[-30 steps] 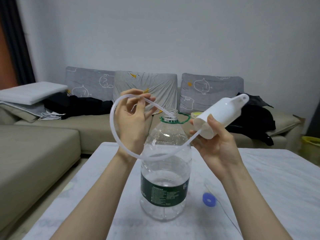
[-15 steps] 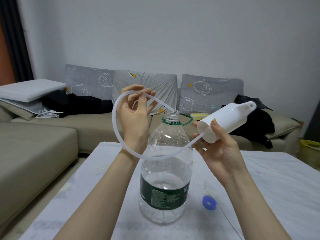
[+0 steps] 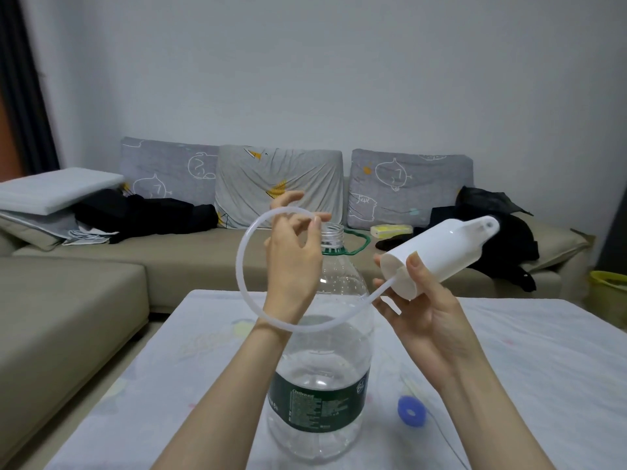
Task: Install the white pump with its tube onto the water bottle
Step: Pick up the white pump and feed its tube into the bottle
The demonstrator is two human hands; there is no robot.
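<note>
A large clear water bottle [image 3: 325,347] with a green label stands uncapped on the table, partly filled. My left hand [image 3: 293,262] pinches the free end of the translucent tube [image 3: 242,266] just left of the bottle's open neck [image 3: 330,234]. The tube loops down in front of the bottle and runs into the base of the white pump [image 3: 437,256]. My right hand [image 3: 424,313] holds that pump tilted, to the right of the neck, spout pointing up and right.
A blue ring-shaped cap [image 3: 411,415] lies on the white table [image 3: 529,368] right of the bottle, beside a thin cable. A beige sofa [image 3: 68,300] with grey cushions and dark clothes runs along the back and left. A yellow bin [image 3: 609,290] stands far right.
My left hand has shifted right and brought the tube's end closer to the bottle's mouth. My right hand with the pump has moved slightly right and up.
</note>
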